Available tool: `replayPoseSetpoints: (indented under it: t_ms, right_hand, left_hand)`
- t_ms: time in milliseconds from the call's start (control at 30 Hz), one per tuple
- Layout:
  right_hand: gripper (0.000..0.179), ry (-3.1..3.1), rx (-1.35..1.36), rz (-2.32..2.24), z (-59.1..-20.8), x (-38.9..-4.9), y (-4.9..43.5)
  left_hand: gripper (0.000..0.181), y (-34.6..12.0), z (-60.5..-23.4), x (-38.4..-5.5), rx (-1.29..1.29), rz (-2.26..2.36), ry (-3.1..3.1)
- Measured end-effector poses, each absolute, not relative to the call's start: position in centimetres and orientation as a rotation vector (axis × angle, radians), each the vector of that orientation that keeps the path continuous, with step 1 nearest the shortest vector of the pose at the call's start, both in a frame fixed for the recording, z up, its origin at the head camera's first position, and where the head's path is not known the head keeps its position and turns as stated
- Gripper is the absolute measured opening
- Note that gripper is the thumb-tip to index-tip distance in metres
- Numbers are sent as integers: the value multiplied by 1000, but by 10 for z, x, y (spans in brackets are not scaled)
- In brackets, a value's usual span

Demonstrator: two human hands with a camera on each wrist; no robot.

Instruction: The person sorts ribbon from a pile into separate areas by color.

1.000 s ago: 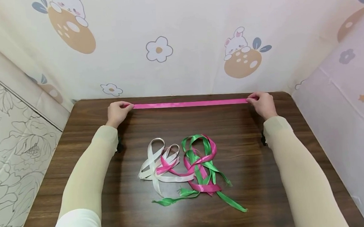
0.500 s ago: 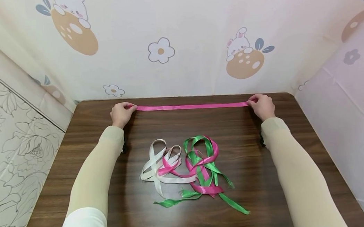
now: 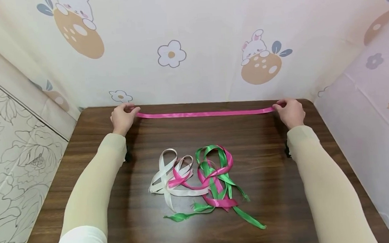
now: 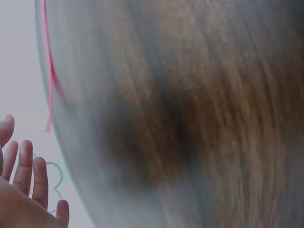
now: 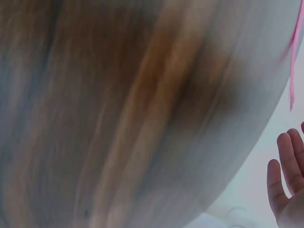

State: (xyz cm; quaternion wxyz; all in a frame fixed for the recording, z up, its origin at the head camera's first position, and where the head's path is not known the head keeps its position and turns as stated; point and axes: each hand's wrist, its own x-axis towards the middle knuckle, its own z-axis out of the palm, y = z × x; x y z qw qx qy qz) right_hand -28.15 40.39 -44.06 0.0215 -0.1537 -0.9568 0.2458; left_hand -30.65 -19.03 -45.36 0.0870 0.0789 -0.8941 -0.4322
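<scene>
A straight pink ribbon stretches sideways along the far part of the table. My left hand is at its left end, thumb and fingers parted. In the left wrist view the fingers are spread and the ribbon's tip stands apart from them. My right hand is at the other end. The right wrist view shows extended fingers below the loose ribbon tip; the thumb is out of frame there.
Nearer on the brown wooden table lies a loose heap of ribbons: white ones, green ones and looped pink ones. A patterned curtain hangs behind the table's back edge.
Both hands have let go of the pink ribbon's ends and moved outward, left hand leftward and right hand rightward. The ribbon came slightly nearer; the heap has not moved.
</scene>
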Motion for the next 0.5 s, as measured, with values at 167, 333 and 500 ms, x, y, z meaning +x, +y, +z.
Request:
replayPoseSetpoints:
  t_ms: [167,333,500]
  right_hand:
    - [52,-2955,-465,719,-425,-273,418]
    - [52,-2919,-402,717,-409,-261,428]
    - [46,-2875,-324,664,-402,-251,429]
  left_hand:
    - [37,-197,-442,-300,150,-1311,-2645]
    - [39,-206,-430,-293,85,-1316,-2652]
    - [40,-215,-423,-281,1,-1285,-2679]
